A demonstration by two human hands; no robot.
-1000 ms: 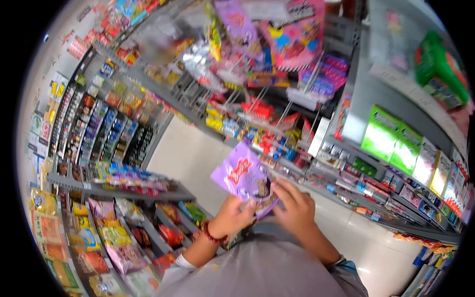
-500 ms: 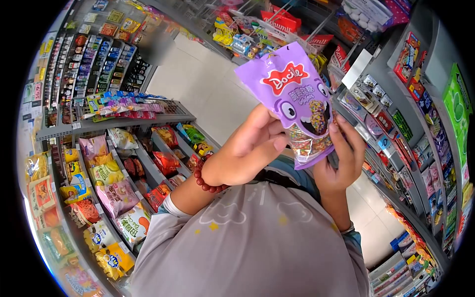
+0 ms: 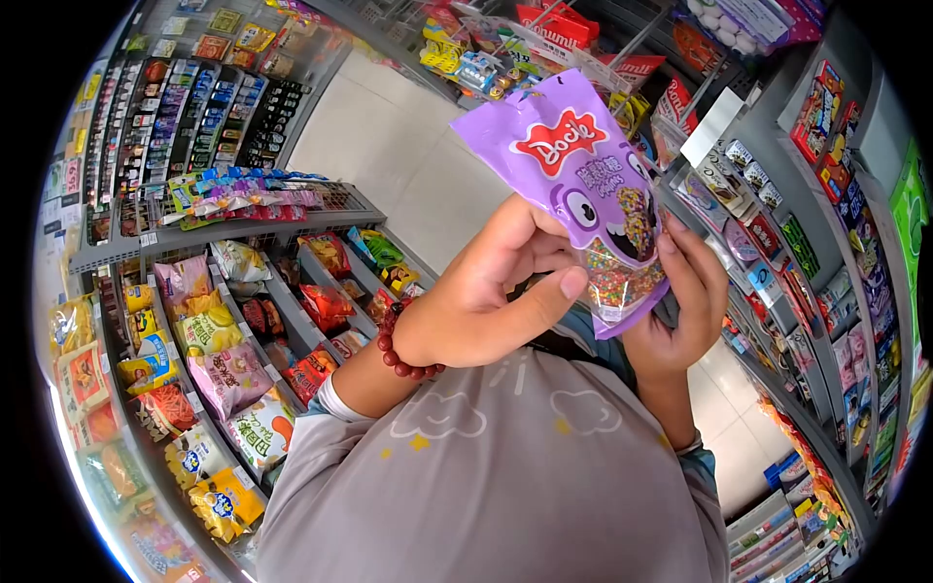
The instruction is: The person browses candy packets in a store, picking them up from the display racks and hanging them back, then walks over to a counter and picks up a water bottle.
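Note:
A purple candy bag (image 3: 607, 182) with a red "Docile" label and a cartoon face is held up in front of me, tilted. Small multicoloured candies show through its clear lower part. My left hand (image 3: 501, 296), with a dark red bead bracelet (image 3: 391, 345) at the wrist, grips the bag's left side; its fingertips are partly behind the bag. My right hand (image 3: 685, 301) holds the lower right edge, with fingers bent against it and the thumb mostly hidden.
Shelves of bagged snacks (image 3: 228, 379) stand at the left, below a wire rack (image 3: 330, 202) of small packets. Packed shelves (image 3: 777, 253) rise close on the right. More bags (image 3: 559, 24) hang ahead on hooks. Pale tiled floor (image 3: 379, 146) runs between.
The bag has turned slightly and its lower end has shifted a little right, both hands staying on it. The dark blurred shape near the far left shelves is no longer visible.

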